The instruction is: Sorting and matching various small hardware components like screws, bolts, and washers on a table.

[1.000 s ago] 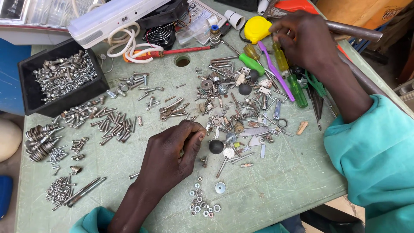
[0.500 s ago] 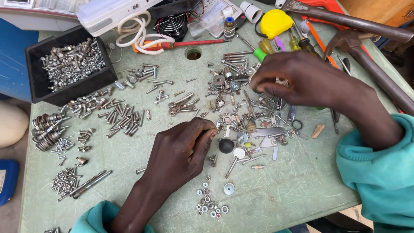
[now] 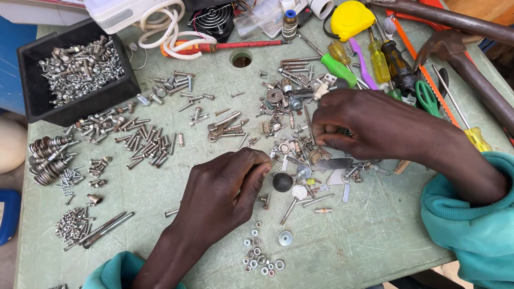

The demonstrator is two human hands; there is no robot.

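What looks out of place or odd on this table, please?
Little stands out. The middle pile under the right hand is an unsorted mix, while bolts and nuts lie grouped. The left hand rests beside it. A round hole shows in the table.

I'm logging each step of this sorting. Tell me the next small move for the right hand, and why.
Probably lift the pinched piece clear of the pile. The right hand has its fingers closed down into the mixed heap of hardware, though what they grip is hidden. The left hand rests beside the small nuts, a sorted group.
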